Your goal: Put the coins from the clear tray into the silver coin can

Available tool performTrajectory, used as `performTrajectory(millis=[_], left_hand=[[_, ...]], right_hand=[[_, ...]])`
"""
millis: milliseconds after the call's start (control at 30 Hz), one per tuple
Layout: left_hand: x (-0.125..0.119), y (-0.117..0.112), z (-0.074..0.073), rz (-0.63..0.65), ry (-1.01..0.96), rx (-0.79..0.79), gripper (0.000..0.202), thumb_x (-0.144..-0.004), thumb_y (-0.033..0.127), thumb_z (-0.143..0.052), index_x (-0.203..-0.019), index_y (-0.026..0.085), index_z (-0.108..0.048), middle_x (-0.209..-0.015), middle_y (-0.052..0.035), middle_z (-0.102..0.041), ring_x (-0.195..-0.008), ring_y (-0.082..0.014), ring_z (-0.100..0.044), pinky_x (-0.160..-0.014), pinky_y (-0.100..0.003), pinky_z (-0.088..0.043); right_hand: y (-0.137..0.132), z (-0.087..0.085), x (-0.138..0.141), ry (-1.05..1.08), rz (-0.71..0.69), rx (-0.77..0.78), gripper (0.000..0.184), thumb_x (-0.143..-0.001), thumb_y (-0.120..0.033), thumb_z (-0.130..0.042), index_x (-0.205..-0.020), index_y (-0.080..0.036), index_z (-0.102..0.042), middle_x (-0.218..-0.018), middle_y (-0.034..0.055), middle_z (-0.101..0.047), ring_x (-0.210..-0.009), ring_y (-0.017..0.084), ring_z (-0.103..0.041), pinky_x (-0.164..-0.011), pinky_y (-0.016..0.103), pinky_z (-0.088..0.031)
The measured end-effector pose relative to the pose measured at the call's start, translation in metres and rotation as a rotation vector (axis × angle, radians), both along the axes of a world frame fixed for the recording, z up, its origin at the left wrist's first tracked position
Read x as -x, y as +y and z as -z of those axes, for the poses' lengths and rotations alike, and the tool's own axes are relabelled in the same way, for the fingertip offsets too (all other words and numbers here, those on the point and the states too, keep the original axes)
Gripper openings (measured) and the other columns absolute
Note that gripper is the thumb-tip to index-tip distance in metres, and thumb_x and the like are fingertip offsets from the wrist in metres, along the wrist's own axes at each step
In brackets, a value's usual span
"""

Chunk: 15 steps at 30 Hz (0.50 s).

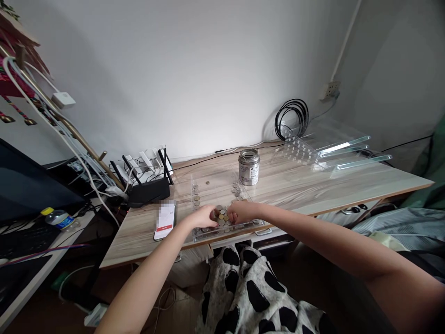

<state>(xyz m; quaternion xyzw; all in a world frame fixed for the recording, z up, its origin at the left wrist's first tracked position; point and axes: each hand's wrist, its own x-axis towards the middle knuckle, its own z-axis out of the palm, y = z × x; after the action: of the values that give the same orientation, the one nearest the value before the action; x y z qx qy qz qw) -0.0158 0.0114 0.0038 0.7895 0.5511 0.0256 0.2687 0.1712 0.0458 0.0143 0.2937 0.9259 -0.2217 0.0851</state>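
Head view: silvery and perhaps brassy coins [221, 222]

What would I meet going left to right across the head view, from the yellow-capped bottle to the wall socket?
Yellow-capped bottle, phone, left hand, coins between the hands, right hand, coil of black cable, wall socket.

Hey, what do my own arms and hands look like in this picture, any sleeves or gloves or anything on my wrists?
Your left hand and right hand are ungloved, both forearms bare, with no sleeve, watch or bracelet showing. Rings or nail polish are too small to tell. Below, your garment is pale grey-white with large, rounded black patches.
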Motion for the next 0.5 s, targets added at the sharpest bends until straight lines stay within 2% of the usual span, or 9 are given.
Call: performTrajectory(millis=[133, 233, 333, 500], left_hand=[[-0.007, -0.006, -0.005, 0.136, 0.019, -0.043, 0.037, -0.059, 0.024, -0.059, -0.095, 0.016, -0.059, -0.087, -0.0063, -0.054, -0.071, -0.0153, -0.052, -0.061, -0.023, -0.041], [-0.012, -0.005, -0.006, 0.16, 0.068, 0.001, 0.032, -0.057, 0.021, -0.058, -0.088, 0.014, -0.06, -0.078, -0.0051, -0.056, -0.063, -0.0144, -0.051, -0.053, -0.022, -0.038], [-0.015, -0.002, -0.006, 0.179, 0.09, 0.027, 0.027, -0.054, 0.018, -0.057, -0.081, 0.014, -0.059, -0.069, -0.0028, -0.055, -0.057, -0.013, -0.048, -0.047, -0.021, -0.034], [-0.014, 0.0, -0.006, 0.202, 0.045, 0.078, 0.015, -0.054, 0.013, -0.054, -0.068, 0.014, -0.058, -0.062, -0.0004, -0.055, -0.055, -0.0109, -0.047, -0.047, -0.02, -0.034]], right_hand=[[0.005, 0.006, -0.001, 0.125, -0.034, 0.132, 0.022, -0.059, -0.016, -0.056, -0.08, -0.016, -0.064, -0.071, -0.0001, -0.062, -0.063, 0.011, -0.054, -0.053, 0.018, -0.035], [0.008, 0.009, 0.0, 0.165, -0.037, 0.143, 0.032, -0.057, -0.015, -0.06, -0.089, -0.016, -0.063, -0.073, -0.0001, -0.062, -0.064, 0.01, -0.053, -0.053, 0.017, -0.035], [0.01, 0.007, 0.002, 0.098, -0.05, 0.202, 0.039, -0.056, -0.014, -0.06, -0.094, -0.015, -0.062, -0.07, -0.0009, -0.061, -0.061, 0.01, -0.052, -0.051, 0.018, -0.035], [0.007, 0.0, 0.004, 0.03, -0.013, 0.202, 0.022, -0.057, -0.014, -0.058, -0.077, -0.013, -0.065, -0.066, -0.0012, -0.06, -0.061, 0.01, -0.051, -0.052, 0.018, -0.034]])
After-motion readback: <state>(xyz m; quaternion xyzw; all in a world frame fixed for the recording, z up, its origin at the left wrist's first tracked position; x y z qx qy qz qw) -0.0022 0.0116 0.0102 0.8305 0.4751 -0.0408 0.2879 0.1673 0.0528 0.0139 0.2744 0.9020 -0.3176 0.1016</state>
